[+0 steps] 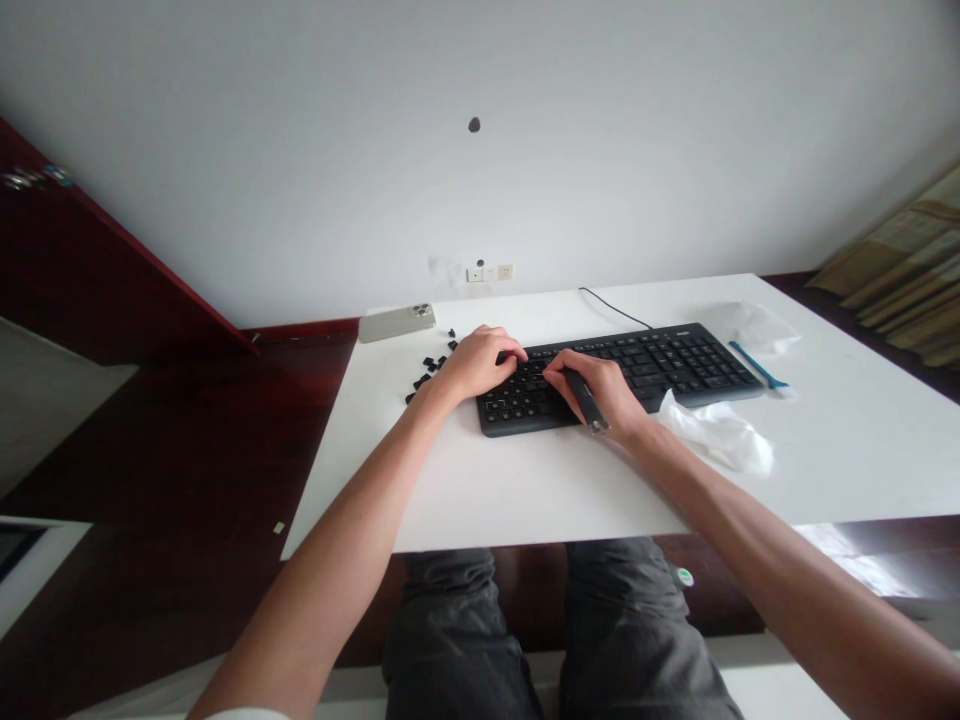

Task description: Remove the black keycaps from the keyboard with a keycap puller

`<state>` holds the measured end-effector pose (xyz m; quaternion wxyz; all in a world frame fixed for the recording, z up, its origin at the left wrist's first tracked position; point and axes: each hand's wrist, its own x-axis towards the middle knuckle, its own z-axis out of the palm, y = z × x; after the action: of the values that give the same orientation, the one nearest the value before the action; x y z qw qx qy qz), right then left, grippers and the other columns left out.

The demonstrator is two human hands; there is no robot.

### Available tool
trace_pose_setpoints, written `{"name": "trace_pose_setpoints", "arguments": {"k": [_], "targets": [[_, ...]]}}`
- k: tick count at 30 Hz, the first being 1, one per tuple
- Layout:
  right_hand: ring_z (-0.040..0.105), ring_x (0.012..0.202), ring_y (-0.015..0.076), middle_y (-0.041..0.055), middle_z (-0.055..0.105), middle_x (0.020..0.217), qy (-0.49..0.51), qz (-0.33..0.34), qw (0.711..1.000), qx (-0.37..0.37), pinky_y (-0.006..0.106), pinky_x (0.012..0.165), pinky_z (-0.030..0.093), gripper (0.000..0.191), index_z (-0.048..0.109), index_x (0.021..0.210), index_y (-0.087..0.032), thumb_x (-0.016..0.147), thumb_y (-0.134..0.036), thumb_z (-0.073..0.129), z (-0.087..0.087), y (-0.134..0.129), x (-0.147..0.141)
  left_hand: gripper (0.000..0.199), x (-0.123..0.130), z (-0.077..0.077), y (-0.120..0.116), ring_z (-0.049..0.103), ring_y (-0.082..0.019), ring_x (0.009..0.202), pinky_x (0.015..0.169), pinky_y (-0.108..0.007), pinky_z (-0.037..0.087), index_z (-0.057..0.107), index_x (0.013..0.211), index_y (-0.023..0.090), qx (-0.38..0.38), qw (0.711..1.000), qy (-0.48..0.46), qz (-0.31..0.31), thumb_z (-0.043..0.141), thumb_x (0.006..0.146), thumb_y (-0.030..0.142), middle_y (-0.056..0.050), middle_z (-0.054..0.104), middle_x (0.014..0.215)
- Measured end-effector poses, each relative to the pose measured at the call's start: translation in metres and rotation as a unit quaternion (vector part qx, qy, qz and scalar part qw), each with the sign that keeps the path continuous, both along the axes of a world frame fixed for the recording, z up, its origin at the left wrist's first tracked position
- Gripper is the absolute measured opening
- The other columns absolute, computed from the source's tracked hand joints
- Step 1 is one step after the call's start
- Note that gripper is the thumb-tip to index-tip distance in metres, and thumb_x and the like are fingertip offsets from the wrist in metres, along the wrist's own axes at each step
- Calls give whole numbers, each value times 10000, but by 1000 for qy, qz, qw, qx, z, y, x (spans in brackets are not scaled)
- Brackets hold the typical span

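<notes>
A black keyboard [643, 368] lies on the white table, with several keycaps gone at its left end and bare switches showing there. My left hand [484, 362] rests over its upper left corner, thumb and index finger apart and touching the keys. In my right hand [606, 392], pinched like a pen, is a slim black tool [585, 402] with a metallic-looking rear end. Its working tip is down among the left-side keys, hidden by my fingers. Loose black keycaps [429, 363] are scattered just left of my left hand.
A phone [397, 322] lies face down at the back left. Crumpled white tissue [716, 436] sits before the keyboard's right half. A blue brush [759, 366] and a translucent plastic bag [754, 325] are on the right. The keyboard's cable [615, 308] runs towards the wall.
</notes>
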<state>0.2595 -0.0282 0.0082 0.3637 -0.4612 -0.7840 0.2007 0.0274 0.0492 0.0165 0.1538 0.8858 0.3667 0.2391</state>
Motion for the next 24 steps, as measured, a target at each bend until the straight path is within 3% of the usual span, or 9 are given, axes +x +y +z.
{"name": "trace_pose_setpoints", "arguments": {"k": [3, 5, 8, 14, 17, 21, 24], "targets": [[519, 660, 163, 7, 640, 751, -12, 4, 1000, -10, 296, 646, 398, 233, 653, 873, -208, 1006, -371, 551, 5, 3, 1, 299, 5, 7, -8, 598, -171, 664, 698, -306, 467, 836, 1003, 244, -80, 996, 22, -24, 582, 878, 148, 7, 694, 728], [473, 628, 148, -8, 606, 694, -37, 17, 999, -13, 284, 619, 370, 219, 657, 868, -201, 989, -358, 567, 11, 7, 1, 336, 6, 10, -11, 529, -155, 573, 616, -295, 403, 838, 1015, 255, -118, 992, 33, -28, 577, 832, 149, 34, 625, 631], [450, 620, 138, -8, 614, 684, -84, 60, 994, -21, 282, 620, 363, 180, 646, 850, -198, 960, -330, 591, 24, 15, 3, 373, 4, 11, -10, 508, -151, 563, 610, -291, 381, 841, 1015, 267, -131, 990, 30, -34, 571, 788, 146, 40, 601, 611], [621, 692, 198, 45, 737, 769, -178, 123, 969, -119, 332, 712, 458, 104, 694, 821, -234, 876, -297, 632, 55, 42, 1, 341, 2, 8, -6, 494, -132, 565, 635, -281, 369, 854, 979, 231, -143, 988, 26, -56, 581, 805, 124, 29, 580, 604], [673, 756, 231, 58, 762, 800, -197, 140, 962, -130, 358, 758, 485, 90, 710, 817, -246, 855, -305, 654, 64, 51, -1, 328, 0, 9, -6, 459, -122, 543, 622, -281, 354, 850, 975, 228, -150, 987, 20, -55, 585, 817, 118, 41, 539, 582], [697, 835, 232, 67, 780, 897, -162, 162, 968, -100, 358, 791, 493, 146, 694, 883, -232, 917, -346, 609, 61, 50, 4, 287, -1, 11, -6, 473, -121, 561, 629, -280, 362, 848, 987, 226, -161, 985, 13, -58, 632, 819, 138, 39, 561, 605], [650, 757, 197, 39, 747, 852, -144, 150, 975, -81, 337, 749, 469, 209, 677, 902, -227, 967, -399, 580, 50, 47, 14, 254, 0, 14, -6, 510, -127, 586, 644, -284, 377, 857, 958, 217, -165, 984, 27, -58, 651, 823, 152, 19, 622, 647]]}}
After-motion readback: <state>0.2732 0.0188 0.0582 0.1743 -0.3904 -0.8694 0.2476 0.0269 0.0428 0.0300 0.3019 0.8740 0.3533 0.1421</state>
